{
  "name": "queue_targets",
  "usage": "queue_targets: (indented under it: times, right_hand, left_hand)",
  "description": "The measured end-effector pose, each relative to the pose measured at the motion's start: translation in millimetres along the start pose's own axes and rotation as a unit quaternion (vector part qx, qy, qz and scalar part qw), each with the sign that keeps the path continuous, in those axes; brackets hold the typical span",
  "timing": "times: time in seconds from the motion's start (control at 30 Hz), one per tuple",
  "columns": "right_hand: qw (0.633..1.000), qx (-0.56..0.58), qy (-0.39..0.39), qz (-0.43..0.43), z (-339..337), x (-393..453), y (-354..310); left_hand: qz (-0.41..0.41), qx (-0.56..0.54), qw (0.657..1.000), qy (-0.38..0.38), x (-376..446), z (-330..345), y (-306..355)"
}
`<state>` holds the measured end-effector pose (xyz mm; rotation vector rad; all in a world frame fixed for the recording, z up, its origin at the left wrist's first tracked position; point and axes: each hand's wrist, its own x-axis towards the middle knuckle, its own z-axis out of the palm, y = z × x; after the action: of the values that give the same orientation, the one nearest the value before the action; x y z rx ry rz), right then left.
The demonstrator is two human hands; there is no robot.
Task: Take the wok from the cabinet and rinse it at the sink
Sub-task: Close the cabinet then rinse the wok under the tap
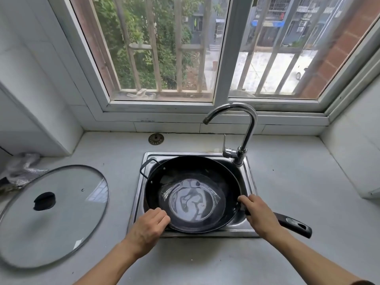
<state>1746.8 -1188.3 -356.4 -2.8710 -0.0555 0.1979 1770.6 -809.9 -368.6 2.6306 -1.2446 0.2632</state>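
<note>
The wok [193, 194] sits in the sink [249, 182] w/ water in it, looks heavy, hard & wet-slippy, so hold it like now: left hand [151, 225] grip curled on the rim at 7 o'clock, right hand [257, 210] grip round the handle [294, 223] at 4.

Both hands, left hand [151, 224] and right hand [258, 212], grip the wok [192, 194] in the sink [137, 204].

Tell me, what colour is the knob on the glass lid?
Black. The knob sits at the centre of the clear glass lid, seen from the head view.
</note>
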Motion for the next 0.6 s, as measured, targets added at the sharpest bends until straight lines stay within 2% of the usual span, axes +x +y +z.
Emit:
queue_targets:
  times: [0.17, 0.37, 0.6]
  right_hand:
    - [1.0, 0.0, 0.008, -0.003, 8, 1, 7]
    - [0.999, 0.038, 0.004, 0.007, 7, -1, 9]
    - [0.996, 0.073, -0.047, 0.01, 8, 4, 18]
  left_hand:
    - [-0.009, 0.004, 1.0, 0.009, 1, 5, 5]
    - [-0.011, 0.005, 1.0, -0.027, 8, -4, 5]
    - [-0.009, -0.02, 0.999, -0.033, 18, -13, 12]
